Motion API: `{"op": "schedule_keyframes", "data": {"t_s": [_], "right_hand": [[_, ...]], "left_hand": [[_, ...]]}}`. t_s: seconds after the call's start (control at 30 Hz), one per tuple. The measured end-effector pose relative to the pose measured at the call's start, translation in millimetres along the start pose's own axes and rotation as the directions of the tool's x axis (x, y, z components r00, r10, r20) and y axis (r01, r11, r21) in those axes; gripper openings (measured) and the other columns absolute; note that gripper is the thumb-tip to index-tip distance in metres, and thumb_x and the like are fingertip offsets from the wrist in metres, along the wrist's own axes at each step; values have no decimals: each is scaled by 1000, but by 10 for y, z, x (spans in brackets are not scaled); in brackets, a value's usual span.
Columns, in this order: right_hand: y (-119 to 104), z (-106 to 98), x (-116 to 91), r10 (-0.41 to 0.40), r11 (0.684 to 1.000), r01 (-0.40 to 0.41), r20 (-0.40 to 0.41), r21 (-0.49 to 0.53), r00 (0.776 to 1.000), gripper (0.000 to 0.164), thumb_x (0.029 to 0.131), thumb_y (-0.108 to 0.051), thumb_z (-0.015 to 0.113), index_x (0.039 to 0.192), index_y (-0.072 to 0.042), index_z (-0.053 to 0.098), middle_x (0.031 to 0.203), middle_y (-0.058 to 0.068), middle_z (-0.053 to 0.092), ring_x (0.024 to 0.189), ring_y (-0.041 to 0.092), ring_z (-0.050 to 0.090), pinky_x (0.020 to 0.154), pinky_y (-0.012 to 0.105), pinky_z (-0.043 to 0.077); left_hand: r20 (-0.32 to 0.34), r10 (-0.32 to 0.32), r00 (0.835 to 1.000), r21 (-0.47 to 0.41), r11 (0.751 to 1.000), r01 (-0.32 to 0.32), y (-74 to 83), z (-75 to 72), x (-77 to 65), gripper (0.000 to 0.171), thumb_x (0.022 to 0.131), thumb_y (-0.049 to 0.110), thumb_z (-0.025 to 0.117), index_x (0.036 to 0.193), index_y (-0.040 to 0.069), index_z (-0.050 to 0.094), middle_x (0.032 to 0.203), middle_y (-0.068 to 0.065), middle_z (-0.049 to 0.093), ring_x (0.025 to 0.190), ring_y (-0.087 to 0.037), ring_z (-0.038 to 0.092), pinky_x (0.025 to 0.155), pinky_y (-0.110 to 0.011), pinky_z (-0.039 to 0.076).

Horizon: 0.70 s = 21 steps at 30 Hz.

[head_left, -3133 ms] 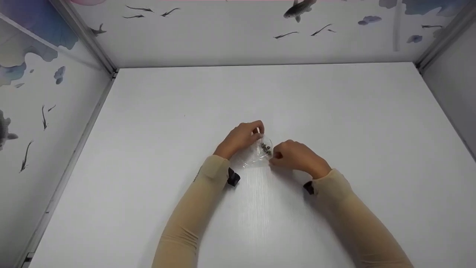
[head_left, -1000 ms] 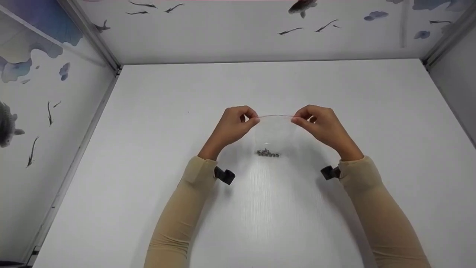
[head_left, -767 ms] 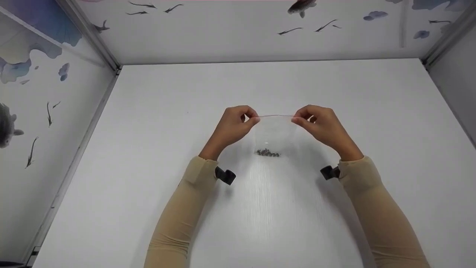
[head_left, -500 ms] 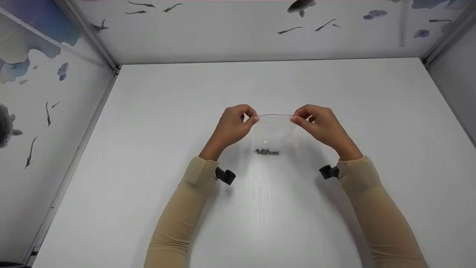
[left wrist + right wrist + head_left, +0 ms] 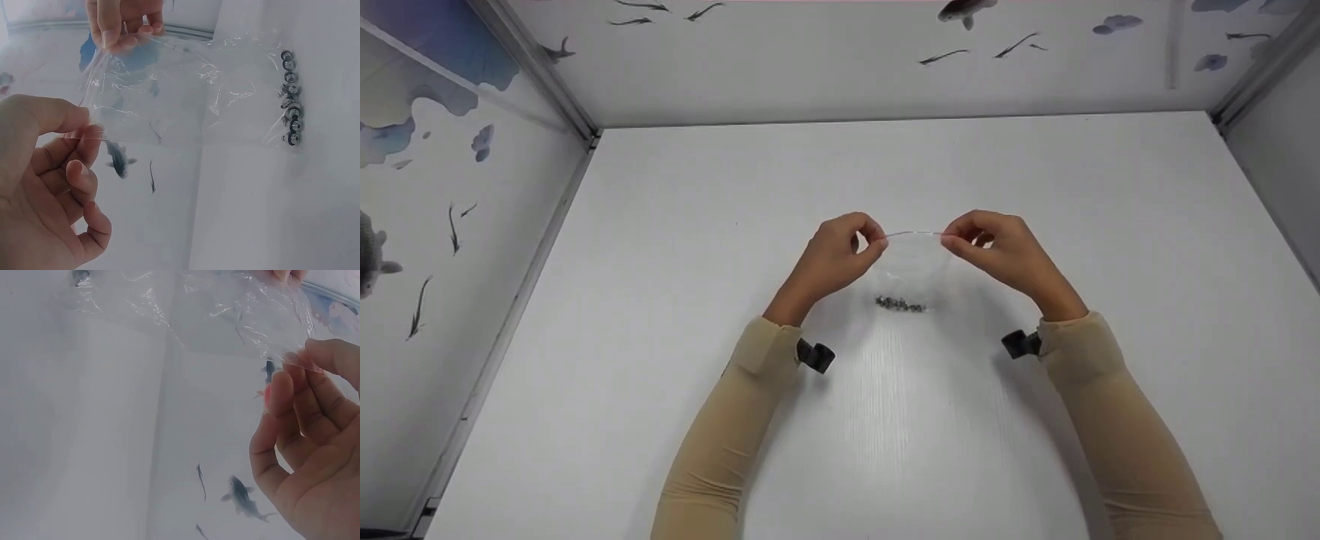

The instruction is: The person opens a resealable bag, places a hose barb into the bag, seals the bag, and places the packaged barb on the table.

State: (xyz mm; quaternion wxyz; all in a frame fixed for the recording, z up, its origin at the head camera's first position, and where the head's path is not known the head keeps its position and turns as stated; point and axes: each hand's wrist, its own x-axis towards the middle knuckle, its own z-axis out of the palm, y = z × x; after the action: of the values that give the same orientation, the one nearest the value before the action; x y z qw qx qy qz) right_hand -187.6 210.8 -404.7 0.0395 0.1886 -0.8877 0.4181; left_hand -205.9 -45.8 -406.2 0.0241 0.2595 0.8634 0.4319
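Note:
A clear plastic bag hangs upright between both hands, its top edge stretched across the gap. Small metal screws, which look to have dark rings on them, lie in a row along the bag's bottom. My left hand pinches one top corner between thumb and forefinger, the other fingers loosely curled. At the opposite top corner, my right hand pinches the film the same way. In the right wrist view only a bit of the screws shows, at the top edge.
The white tabletop spreads beneath the hands. A back panel and a left panel, printed with fish, border it. Black wrist cameras stick out from beige sleeves.
Earlier the bag lay low on the table with both hands at it; they then moved farther forward and apart, pulling its top edge out. Lately the hands have drawn slightly closer together.

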Motion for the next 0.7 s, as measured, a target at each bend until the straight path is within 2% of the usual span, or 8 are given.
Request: {"op": "schedule_keyframes", "data": {"t_s": [0.23, 0.47, 0.7], "right_hand": [[-14, -14, 8, -41, 999, 41, 2, -11, 999, 18, 90, -22, 68, 96, -5, 70, 88, 5, 68, 77, 8, 54, 70, 18, 43], [-31, -2, 3, -103, 995, 103, 5, -18, 995, 14, 91, -16, 66, 96, -3, 67, 87, 6, 66, 76, 7, 53, 70, 19, 42], [-33, 8, -9, -91, 996, 91, 8, -2, 996, 14, 92, -16, 64, 98, -3, 68, 91, 6, 68, 78, 9, 54, 71, 20, 43]], "left_hand": [[-27, 0, 1000, 37, 999, 1, 17, -1, -7, 16, 96, 22, 59, 99, 8, 66, 93, -4, 65, 67, -13, 42, 66, -26, 36], [-43, 57, 997, 96, 994, -52, 39, -1, -3, 17, 96, 21, 59, 97, 6, 66, 92, -7, 65, 66, -14, 40, 65, -27, 34], [-11, 47, 999, 51, 998, -46, 43, 25, 19, 14, 96, 16, 57, 99, 7, 66, 92, -5, 64, 74, -18, 50, 68, -25, 38]]}}
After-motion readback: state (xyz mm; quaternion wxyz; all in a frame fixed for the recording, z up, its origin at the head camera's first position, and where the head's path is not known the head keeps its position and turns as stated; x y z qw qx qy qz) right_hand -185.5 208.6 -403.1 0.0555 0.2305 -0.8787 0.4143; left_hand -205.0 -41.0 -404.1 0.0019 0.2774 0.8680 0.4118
